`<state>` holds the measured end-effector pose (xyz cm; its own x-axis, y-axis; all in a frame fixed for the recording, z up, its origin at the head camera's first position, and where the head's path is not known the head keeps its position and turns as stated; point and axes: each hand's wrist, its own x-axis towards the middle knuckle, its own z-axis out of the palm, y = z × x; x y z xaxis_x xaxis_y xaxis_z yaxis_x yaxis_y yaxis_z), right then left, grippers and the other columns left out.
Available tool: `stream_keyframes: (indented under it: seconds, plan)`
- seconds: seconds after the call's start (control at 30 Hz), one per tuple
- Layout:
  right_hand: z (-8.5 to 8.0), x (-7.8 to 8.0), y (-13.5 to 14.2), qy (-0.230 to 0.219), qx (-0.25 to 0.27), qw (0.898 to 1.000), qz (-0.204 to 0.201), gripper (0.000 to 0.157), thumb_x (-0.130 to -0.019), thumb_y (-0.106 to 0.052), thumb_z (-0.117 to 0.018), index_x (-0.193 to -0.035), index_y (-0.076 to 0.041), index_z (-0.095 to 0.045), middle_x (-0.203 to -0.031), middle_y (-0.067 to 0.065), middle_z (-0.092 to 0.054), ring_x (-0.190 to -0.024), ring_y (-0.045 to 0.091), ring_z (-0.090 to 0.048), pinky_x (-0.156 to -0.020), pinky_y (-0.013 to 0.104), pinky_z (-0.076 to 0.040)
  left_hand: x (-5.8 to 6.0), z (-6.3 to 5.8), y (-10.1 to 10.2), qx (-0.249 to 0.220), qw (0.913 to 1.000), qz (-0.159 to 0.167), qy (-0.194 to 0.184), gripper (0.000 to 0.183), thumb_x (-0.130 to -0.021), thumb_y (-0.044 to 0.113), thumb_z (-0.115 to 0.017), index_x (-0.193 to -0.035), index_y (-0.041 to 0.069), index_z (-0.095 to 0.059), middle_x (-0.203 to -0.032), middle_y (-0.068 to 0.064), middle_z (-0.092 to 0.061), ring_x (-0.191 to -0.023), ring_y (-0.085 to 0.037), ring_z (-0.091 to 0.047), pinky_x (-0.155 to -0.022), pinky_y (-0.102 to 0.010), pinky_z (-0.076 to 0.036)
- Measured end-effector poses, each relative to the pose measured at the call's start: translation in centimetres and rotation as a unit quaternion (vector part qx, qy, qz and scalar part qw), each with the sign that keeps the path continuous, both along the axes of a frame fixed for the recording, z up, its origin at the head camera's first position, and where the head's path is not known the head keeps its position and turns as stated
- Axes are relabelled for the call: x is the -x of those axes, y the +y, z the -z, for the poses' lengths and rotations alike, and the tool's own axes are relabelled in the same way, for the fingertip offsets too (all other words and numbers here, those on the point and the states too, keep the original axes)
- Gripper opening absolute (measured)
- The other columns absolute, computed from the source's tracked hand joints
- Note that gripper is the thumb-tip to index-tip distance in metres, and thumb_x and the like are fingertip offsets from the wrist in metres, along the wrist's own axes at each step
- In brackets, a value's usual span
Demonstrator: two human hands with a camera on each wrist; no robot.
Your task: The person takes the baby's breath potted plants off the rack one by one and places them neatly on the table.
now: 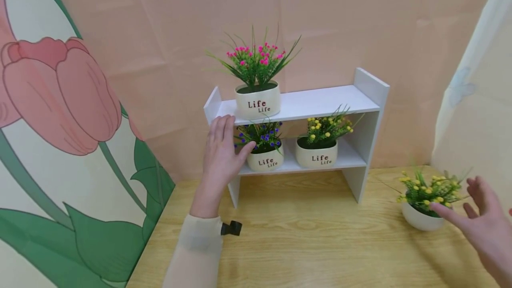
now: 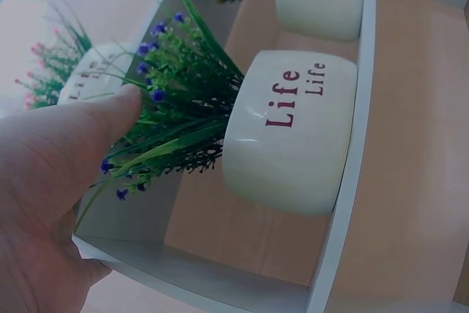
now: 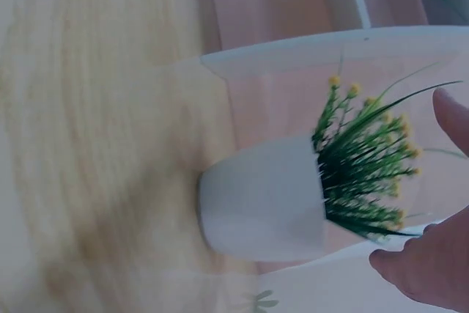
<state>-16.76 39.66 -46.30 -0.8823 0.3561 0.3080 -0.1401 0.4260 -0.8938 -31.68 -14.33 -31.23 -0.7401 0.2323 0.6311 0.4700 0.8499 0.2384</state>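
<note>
"What bears what?"
"The desk (image 1: 280, 243) carries the white shelf (image 1: 320, 99); to the right of that, the yellow-flowered pot (image 1: 420, 220) stands upright on the desk."
"Which hand is nearer the pot?"
"The right hand (image 1: 486, 226), clearly. The pot lies just left of it, and I'd judge the approach turns on that sideways gap. Its long axis I can't make out."
"And the fingers?"
"The right's are spread, holding nothing. The left hand (image 1: 222, 154) has its fingers extended at the shelf's left end."
</note>
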Motion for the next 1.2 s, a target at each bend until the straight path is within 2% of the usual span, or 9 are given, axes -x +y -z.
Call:
stream_keyframes:
  seconds: [0.13, 0.3, 0.43, 0.53, 0.63, 0.77, 1.0, 1.1, 1.2]
  plan:
    - [-1.1, 0.0, -0.4, 0.011, -0.018, 1.000, 0.011, 0.116, -0.105, -0.007, -0.077, -0.175, -0.029, 0.013, -0.180, -0.014, 0.007, -0.161, -0.001, 0.006, -0.125, 0.010, -0.004, 0.0, 0.0, 0.0, -0.001, 1.0000, -0.001, -0.003, 0.090, -0.105, 0.050, -0.074, -0.170, 0.004, -0.031, -0.174, -0.016, -0.031, -0.166, -0.034, -0.017, -0.137, -0.046, -0.012]
    - [-2.7, -0.1, -1.0, 0.007, -0.055, 0.998, 0.030, 0.117, -0.104, -0.015, -0.080, -0.175, -0.031, 0.011, -0.182, -0.008, 0.009, -0.167, 0.024, 0.009, -0.120, 0.006, -0.003, 0.0, -0.1, 0.0, 0.001, 1.0000, -0.003, -0.004, 0.092, -0.105, 0.052, -0.074, -0.170, 0.004, -0.030, -0.175, -0.016, -0.030, -0.166, -0.034, -0.016, -0.138, -0.045, -0.010]
    - [-4.4, -0.1, -1.7, -0.008, -0.098, 0.994, 0.052, 0.117, -0.102, -0.025, -0.082, -0.178, -0.022, 0.006, -0.183, 0.012, 0.009, -0.163, 0.056, 0.004, -0.136, 0.049, -0.006, 0.0, -0.2, -0.1, 0.000, 1.0000, -0.003, -0.004, 0.092, -0.105, 0.052, -0.074, -0.171, 0.004, -0.030, -0.175, -0.016, -0.030, -0.166, -0.033, -0.016, -0.138, -0.043, -0.009]
    - [-5.6, -0.1, -2.3, -0.012, -0.124, 0.991, 0.050, 0.116, -0.102, -0.029, -0.082, -0.178, -0.018, 0.006, -0.182, 0.020, 0.009, -0.156, 0.070, -0.001, -0.127, 0.075, -0.005, 0.0, -0.2, -0.1, 0.001, 1.0000, -0.002, -0.003, 0.092, -0.105, 0.051, -0.074, -0.171, 0.003, -0.029, -0.175, -0.016, -0.031, -0.166, -0.033, -0.017, -0.137, -0.042, -0.007]
    - [-6.7, -0.1, -3.2, 0.005, -0.139, 0.990, 0.036, 0.117, -0.102, -0.029, -0.083, -0.178, -0.025, 0.004, -0.184, 0.015, 0.007, -0.156, 0.069, -0.005, -0.135, 0.049, -0.007, 0.1, -0.2, -0.1, 0.005, 1.0000, -0.002, 0.000, 0.093, -0.105, 0.051, -0.074, -0.171, 0.003, -0.029, -0.174, -0.016, -0.031, -0.166, -0.034, -0.017, -0.137, -0.041, -0.006]
    - [-8.3, -0.2, -4.9, 0.033, -0.142, 0.989, 0.013, 0.116, -0.100, -0.027, -0.086, -0.178, -0.038, -0.001, -0.185, 0.005, 0.002, -0.160, 0.062, -0.008, -0.122, 0.012, -0.006, 0.1, 0.0, 0.0, 0.004, 1.0000, 0.004, 0.004, 0.093, -0.105, 0.050, -0.074, -0.170, 0.002, -0.029, -0.174, -0.018, -0.032, -0.166, -0.035, -0.018, -0.137, -0.041, -0.006]
    - [-12.5, 0.9, -8.8, 0.077, -0.154, 0.985, -0.033, 0.113, -0.098, -0.019, -0.087, -0.178, -0.036, -0.009, -0.184, 0.003, -0.006, -0.163, 0.054, -0.014, -0.110, -0.003, -0.012, 0.0, -0.1, -0.2, -0.002, 1.0000, 0.000, 0.003, 0.091, -0.105, 0.049, -0.075, -0.170, 0.003, -0.030, -0.174, -0.016, -0.032, -0.166, -0.034, -0.017, -0.137, -0.041, -0.006]
    - [-14.1, 1.3, -10.5, 0.089, -0.162, 0.982, -0.050, 0.111, -0.099, -0.019, -0.086, -0.179, -0.035, -0.010, -0.184, 0.004, -0.009, -0.163, 0.052, -0.015, -0.131, 0.021, -0.011, 0.0, -0.1, -0.2, 0.000, 1.0000, 0.000, 0.003, 0.092, -0.105, 0.050, -0.075, -0.170, 0.003, -0.030, -0.174, -0.017, -0.032, -0.166, -0.034, -0.017, -0.137, -0.041, -0.006]
    - [-15.4, 1.6, -11.9, 0.092, -0.164, 0.980, -0.071, 0.112, -0.100, -0.021, -0.086, -0.179, -0.037, -0.009, -0.185, 0.001, -0.008, -0.164, 0.052, -0.014, -0.136, 0.051, -0.006, 0.1, 0.0, -0.1, -0.001, 1.0000, 0.005, 0.007, 0.092, -0.105, 0.050, -0.075, -0.170, 0.002, -0.030, -0.173, -0.018, -0.033, -0.166, -0.035, -0.018, -0.137, -0.042, -0.007]
